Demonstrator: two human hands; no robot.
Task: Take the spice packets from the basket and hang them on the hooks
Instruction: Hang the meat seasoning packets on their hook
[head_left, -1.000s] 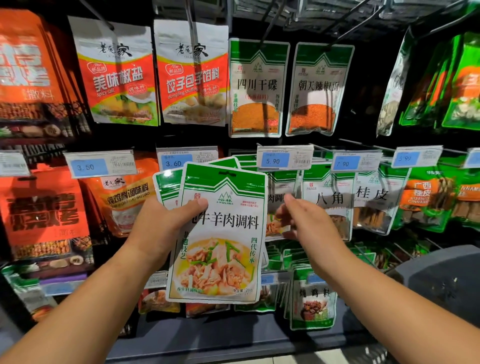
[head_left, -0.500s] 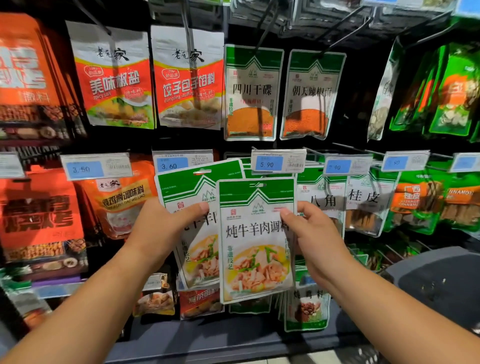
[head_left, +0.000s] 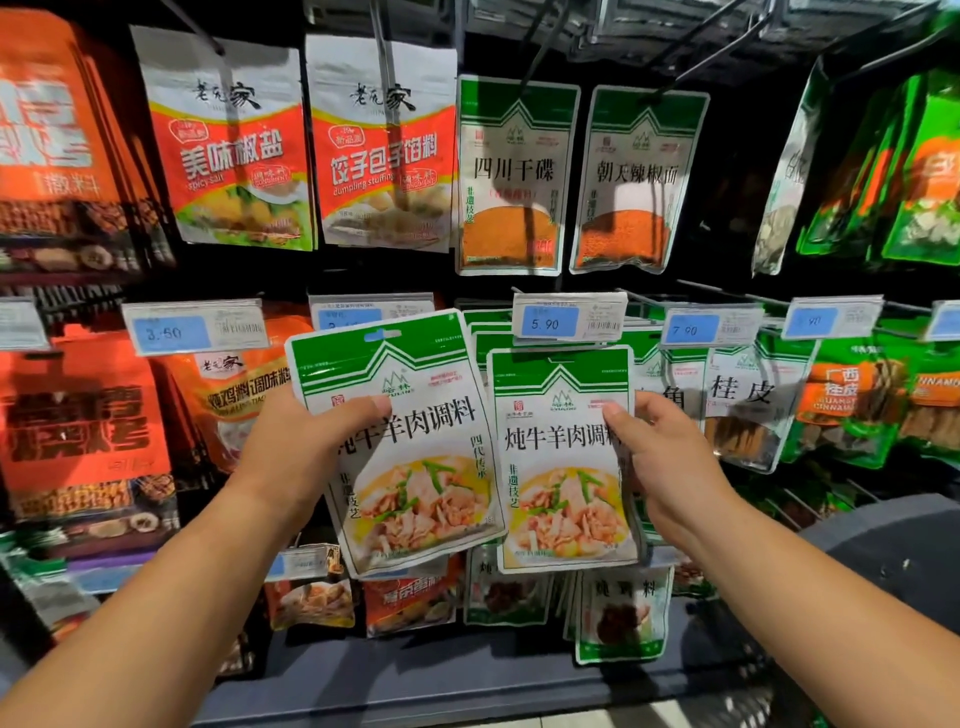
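Observation:
Two green-and-white spice packets with a stew picture are up in front of the shelf. My left hand (head_left: 306, 447) grips the left packet (head_left: 410, 467), tilted a little, thumb across its front; whether more packets sit behind it I cannot tell. My right hand (head_left: 660, 457) pinches the right packet (head_left: 561, 467) at its right edge, upright, just below the 5.90 price tag (head_left: 569, 319) at the tip of a hook. Matching green packets (head_left: 483, 332) hang on that hook behind it. The dark basket (head_left: 893, 551) shows at the lower right.
Rows of hooks carry other goods: red-and-white packets (head_left: 234, 150) and green chilli packets (head_left: 514, 176) above, orange packets (head_left: 78, 415) at left, cinnamon packets (head_left: 748, 410) at right. More packets (head_left: 618, 613) hang below my hands, above a grey shelf ledge (head_left: 467, 680).
My right hand took one packet off the stack in my left hand and carried it right and up toward the 5.90 hook. My left hand kept its packet and tilted it.

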